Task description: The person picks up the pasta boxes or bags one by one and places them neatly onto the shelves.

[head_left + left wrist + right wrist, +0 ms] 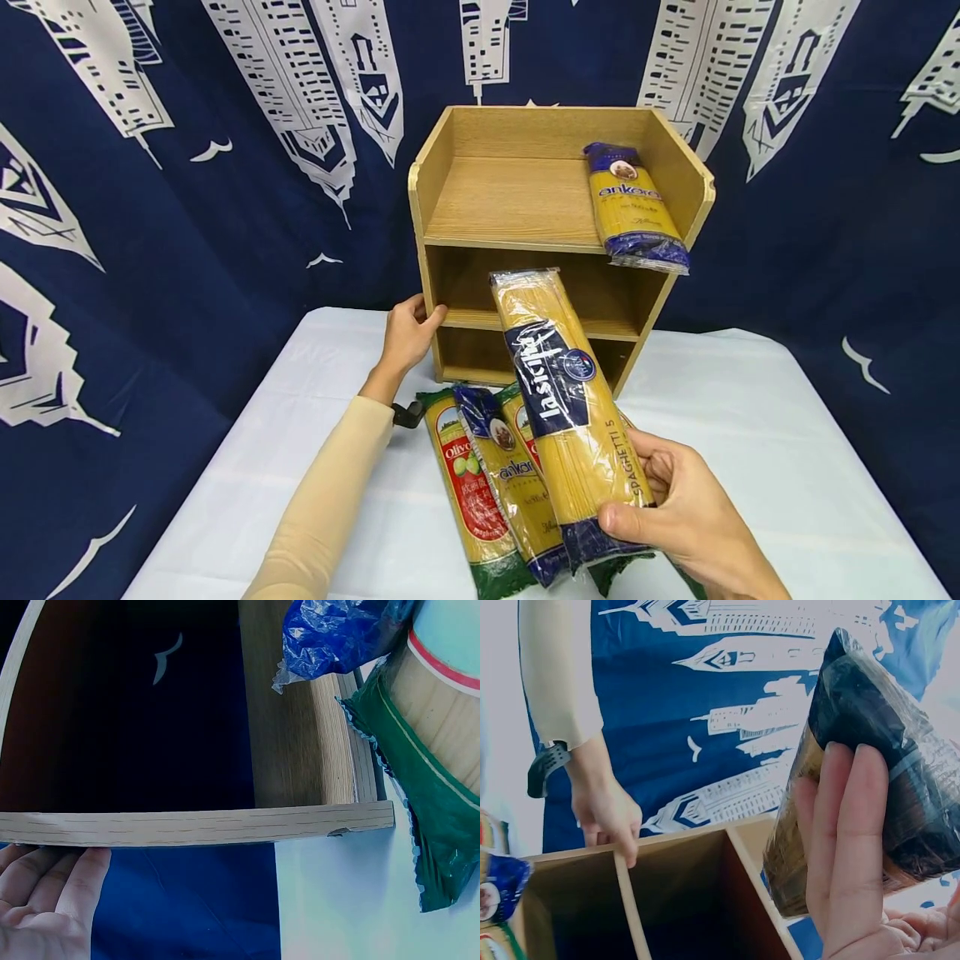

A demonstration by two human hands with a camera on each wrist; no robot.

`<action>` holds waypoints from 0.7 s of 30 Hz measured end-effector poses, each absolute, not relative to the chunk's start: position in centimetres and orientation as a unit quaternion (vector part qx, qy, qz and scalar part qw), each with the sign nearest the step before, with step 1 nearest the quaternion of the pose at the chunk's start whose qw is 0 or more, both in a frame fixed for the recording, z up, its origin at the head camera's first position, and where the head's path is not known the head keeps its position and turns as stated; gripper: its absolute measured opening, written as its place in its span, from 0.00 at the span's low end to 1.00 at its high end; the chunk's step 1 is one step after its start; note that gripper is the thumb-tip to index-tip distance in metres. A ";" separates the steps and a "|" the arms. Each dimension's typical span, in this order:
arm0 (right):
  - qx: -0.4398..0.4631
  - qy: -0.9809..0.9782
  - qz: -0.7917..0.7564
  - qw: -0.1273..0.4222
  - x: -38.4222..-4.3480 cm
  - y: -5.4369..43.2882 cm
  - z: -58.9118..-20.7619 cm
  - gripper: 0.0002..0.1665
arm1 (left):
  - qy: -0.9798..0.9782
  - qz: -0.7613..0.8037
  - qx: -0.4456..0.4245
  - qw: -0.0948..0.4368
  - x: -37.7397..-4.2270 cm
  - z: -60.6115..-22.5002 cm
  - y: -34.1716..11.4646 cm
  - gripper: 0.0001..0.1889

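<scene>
My right hand point(686, 508) grips the lower end of a clear pack of spaghetti point(573, 408) with a dark blue label, thumb on the front. The pack is held tilted in front of the small wooden shelf point(517, 200). In the right wrist view, that hand's fingers point(855, 825) lie along the pack's back point(862, 772). My left hand point(408, 337) holds the shelf's left side panel, its thumb at the front edge by the middle board. The left wrist view shows fingers point(56, 889) against the panel's outer face.
Another yellow and blue pasta pack point(637, 204) leans on the top board's right side. In front of the shelf, on the white-covered table point(757, 467), lie a red-labelled pasta pack point(472, 492), a blue-ended pasta pack point(517, 492) and a partly hidden green-ended one. A patterned blue cloth point(247, 225) hangs behind.
</scene>
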State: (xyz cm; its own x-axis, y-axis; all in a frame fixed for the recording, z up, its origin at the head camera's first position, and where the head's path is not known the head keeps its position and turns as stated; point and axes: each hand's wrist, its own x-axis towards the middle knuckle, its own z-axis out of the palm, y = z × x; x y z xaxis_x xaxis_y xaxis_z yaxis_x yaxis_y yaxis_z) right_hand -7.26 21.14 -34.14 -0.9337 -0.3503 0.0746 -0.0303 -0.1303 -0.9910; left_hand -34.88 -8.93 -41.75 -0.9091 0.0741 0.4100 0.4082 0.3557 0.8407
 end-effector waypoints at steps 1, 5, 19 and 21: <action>-0.157 0.648 -0.739 0.101 -7.4 21.0 -33.9 0.46 | -0.809 -0.547 -0.150 0.153 -34.9 -41.8 -9.0 0.17; -0.199 0.634 -0.745 0.067 -8.5 20.3 -33.1 0.40 | -0.810 -0.547 -0.149 0.154 -35.0 -41.8 -9.0 0.17; -0.183 0.625 -0.757 0.044 -11.4 19.1 -30.7 0.34 | -0.805 -0.555 -0.151 0.144 -35.1 -42.1 -9.2 0.16; -0.181 0.629 -0.755 0.039 -11.9 19.0 -30.4 0.32 | -0.804 -0.556 -0.153 0.144 -35.2 -42.1 -9.2 0.16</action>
State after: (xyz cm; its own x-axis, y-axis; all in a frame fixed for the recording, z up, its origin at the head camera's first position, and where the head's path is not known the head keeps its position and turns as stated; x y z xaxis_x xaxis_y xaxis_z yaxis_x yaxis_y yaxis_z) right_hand -11.90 18.99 -30.44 -0.9314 -0.2871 0.2236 -0.1679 -0.2061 -0.9640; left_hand -35.17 -9.17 -42.06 -0.9120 0.0861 0.4011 0.4057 0.3342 0.8507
